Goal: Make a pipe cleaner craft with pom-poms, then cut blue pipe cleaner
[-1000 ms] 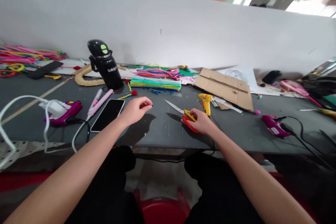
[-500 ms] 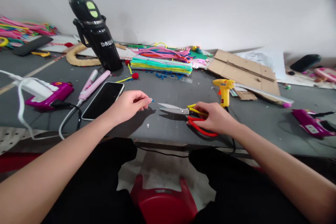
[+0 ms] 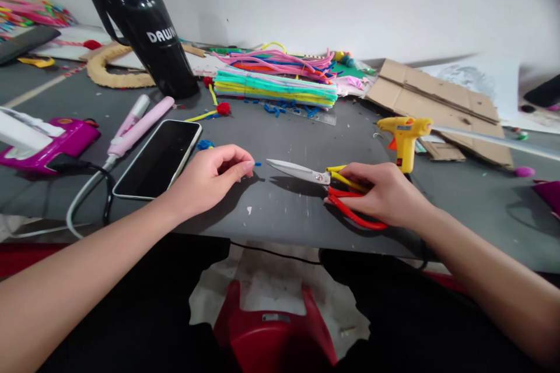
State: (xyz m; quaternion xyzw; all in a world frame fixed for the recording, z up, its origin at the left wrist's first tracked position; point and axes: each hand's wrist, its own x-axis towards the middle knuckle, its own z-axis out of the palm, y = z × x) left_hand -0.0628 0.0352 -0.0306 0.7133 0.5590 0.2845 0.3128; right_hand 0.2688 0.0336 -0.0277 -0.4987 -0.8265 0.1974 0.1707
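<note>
Between the fingertips of my left hand (image 3: 219, 178) is a short blue pipe cleaner piece (image 3: 258, 164), its tip poking out to the right. My right hand (image 3: 385, 189) grips scissors (image 3: 301, 171) by one yellow and one red handle. The blades look closed or nearly so, and their point lies just right of the blue piece, apart from it. Behind my left hand sits a small blue fuzzy bundle (image 3: 205, 144), partly hidden. Several cut blue pieces (image 3: 275, 109) are scattered in front of the pipe cleaner bundle (image 3: 275, 90).
A phone (image 3: 160, 157), a pink hair straightener (image 3: 139, 127) and a purple power socket (image 3: 56, 143) lie on the left. The tall black bottle (image 3: 153, 41) stands behind them. To the right are a yellow glue gun (image 3: 406, 134) and cardboard (image 3: 441, 108). The table's front edge is near.
The view has come closer to the table. The blue piece sticks out a little more from my left fingertips. The small blue bundle behind that hand now shows.
</note>
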